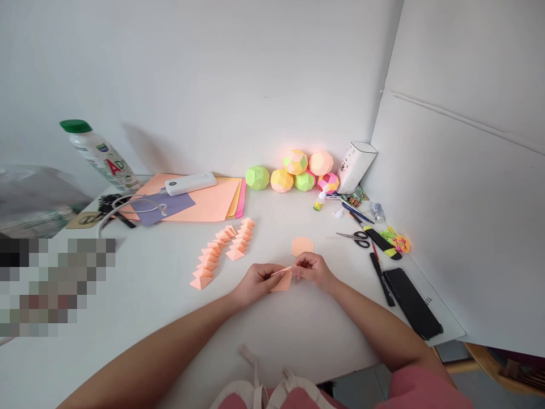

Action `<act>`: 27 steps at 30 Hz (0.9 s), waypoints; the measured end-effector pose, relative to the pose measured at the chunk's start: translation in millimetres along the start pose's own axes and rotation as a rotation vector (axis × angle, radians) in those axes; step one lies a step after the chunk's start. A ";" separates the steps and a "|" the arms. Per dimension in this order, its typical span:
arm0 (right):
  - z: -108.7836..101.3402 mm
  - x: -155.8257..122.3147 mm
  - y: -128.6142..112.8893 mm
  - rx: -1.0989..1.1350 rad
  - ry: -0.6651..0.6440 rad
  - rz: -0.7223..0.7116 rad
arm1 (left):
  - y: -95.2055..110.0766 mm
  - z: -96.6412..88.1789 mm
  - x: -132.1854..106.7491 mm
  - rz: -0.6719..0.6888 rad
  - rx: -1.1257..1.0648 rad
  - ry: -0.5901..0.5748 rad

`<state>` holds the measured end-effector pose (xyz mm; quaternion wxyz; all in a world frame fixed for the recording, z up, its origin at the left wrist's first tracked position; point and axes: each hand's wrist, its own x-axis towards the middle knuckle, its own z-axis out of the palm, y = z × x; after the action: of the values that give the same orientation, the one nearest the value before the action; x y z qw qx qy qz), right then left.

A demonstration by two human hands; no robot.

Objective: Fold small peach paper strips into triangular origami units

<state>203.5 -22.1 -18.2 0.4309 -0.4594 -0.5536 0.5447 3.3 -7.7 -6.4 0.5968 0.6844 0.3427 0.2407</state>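
Between both hands is a small peach piece of paper [281, 282], partly folded, held just above the white table. My left hand [258, 282] pinches its left side, thumb on top. With fingers closed, my right hand [313, 268] grips the upper right edge. Just beyond my right hand a peach paper square [302, 245] with rounded corners lies flat. To the left, folded peach paper pieces stand in two slanting rows, a longer row [208, 259] and a shorter row [242, 241]. My fingers hide part of the held paper.
Faceted paper balls [295, 162] are stacked along the back wall. Scissors [357, 238], a utility knife [383, 243], a glue bottle [319, 200] and a black phone [413, 302] lie on the right. Paper sheets [204, 205], a power bank [191, 183] and a bottle [102, 156] are at the back left.
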 end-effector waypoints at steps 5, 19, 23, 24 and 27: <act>-0.6 0.7 0.0 0.006 -0.014 0.006 | 2.9 0.3 -0.5 0.003 0.007 0.005; -1.3 -0.5 1.1 0.025 0.001 0.029 | -4.4 0.5 1.8 0.008 0.012 0.004; -1.4 -0.5 0.3 0.020 0.005 0.040 | -0.8 1.4 1.2 0.009 -0.002 0.011; -1.7 -0.4 0.2 0.018 0.006 0.037 | 0.3 1.4 1.1 0.010 -0.005 0.006; -2.7 -0.2 0.2 0.012 -0.007 0.038 | 2.6 1.3 1.0 0.003 -0.011 -0.005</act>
<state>206.2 -21.8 -18.3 0.4211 -0.4655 -0.5431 0.5577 5.4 -7.9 -4.2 0.6013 0.6821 0.3388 0.2416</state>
